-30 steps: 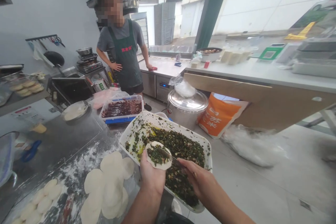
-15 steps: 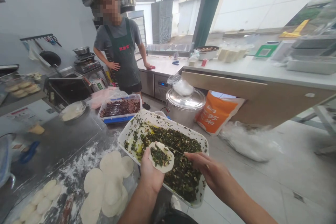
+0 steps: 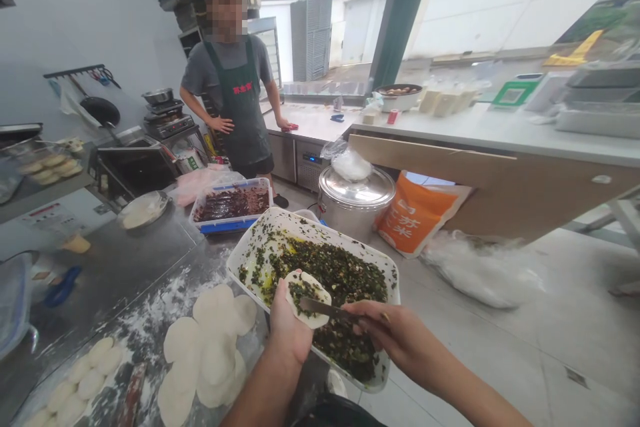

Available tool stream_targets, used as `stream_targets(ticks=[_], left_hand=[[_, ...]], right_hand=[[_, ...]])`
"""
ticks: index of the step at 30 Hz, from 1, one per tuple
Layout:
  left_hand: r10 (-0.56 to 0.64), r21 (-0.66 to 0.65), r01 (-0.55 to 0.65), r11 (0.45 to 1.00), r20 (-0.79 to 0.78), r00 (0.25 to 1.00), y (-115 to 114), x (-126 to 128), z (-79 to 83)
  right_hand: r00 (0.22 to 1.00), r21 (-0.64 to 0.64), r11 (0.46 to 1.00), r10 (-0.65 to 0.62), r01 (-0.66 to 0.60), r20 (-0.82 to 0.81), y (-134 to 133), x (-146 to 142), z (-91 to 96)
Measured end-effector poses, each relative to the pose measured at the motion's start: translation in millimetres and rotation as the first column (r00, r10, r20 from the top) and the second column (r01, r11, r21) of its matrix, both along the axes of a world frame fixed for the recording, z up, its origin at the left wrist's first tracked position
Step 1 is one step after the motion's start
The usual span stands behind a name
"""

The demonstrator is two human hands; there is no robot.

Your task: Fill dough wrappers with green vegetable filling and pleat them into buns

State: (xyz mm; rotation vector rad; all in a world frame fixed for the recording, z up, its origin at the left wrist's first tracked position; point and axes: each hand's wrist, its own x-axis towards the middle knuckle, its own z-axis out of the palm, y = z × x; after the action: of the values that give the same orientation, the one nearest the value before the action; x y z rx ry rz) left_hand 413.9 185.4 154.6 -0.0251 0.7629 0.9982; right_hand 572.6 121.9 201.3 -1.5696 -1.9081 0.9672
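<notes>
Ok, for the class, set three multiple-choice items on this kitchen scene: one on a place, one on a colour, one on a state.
1. Where is the dough wrapper? A on the steel table; B on the left hand; C on the floor.
2. What colour is the sack beside the steel pot? A orange; B blue; C black.
3. What state is the steel pot in? A lidded; B lid off; C tipped over.

1 B: the wrapper lies on that palm, with filling on it.
2 A: orange covers most of the sack.
3 A: its domed lid sits on top, under a plastic bag.
</notes>
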Motion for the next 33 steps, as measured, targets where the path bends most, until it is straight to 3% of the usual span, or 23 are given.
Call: stream_targets(ticks=[4,10,15,22,26,29,31,33], left_hand=[[0.033,-0.031,-0.033,0.999,0.003,0.999,-5,4,6.3],[0.08,-0.035,-0.08,0.996,0.008,0.997,-3,1,2.0],[0.084,-0.016,-0.084,0.996,0.007,0.996,-7,5,8.7],[0.079,0.002,-0.079,0.997,0.009,0.997,-6,1,17.6],[0.045,0.02,-0.047,0.999,0.072,0.996,-7,2,18.1],[0.047,0.033,-0.048,0.998,0.036,0.998,-6,-4,13.4],[0.022,0.027,-0.022,0.999,-0.003,1.0,-4,-10,9.9],[-0.04,0.019,0.04,0.999,-0.02,0.999,-2,-15,8.5]], right_hand=[[0.999,-0.108,0.994,-0.012,0.008,-0.039,2,-8,-4.8],[0.985,-0.211,0.977,-0.07,0.036,-0.157,5,-1,-7.3],[0.958,-0.32,0.947,-0.084,-0.009,-0.276,7,-7,-5.4],[0.922,-0.285,0.955,-0.181,0.082,-0.343,11,7,4.8],[0.917,-0.356,0.934,-0.169,0.031,-0.362,14,5,1.2],[0.966,-0.281,0.959,-0.113,0.044,-0.233,11,17,1.1],[0.995,-0.117,0.988,-0.098,0.1,0.023,9,33,2.3],[0.925,0.08,0.99,-0.135,0.113,0.354,9,48,1.2]])
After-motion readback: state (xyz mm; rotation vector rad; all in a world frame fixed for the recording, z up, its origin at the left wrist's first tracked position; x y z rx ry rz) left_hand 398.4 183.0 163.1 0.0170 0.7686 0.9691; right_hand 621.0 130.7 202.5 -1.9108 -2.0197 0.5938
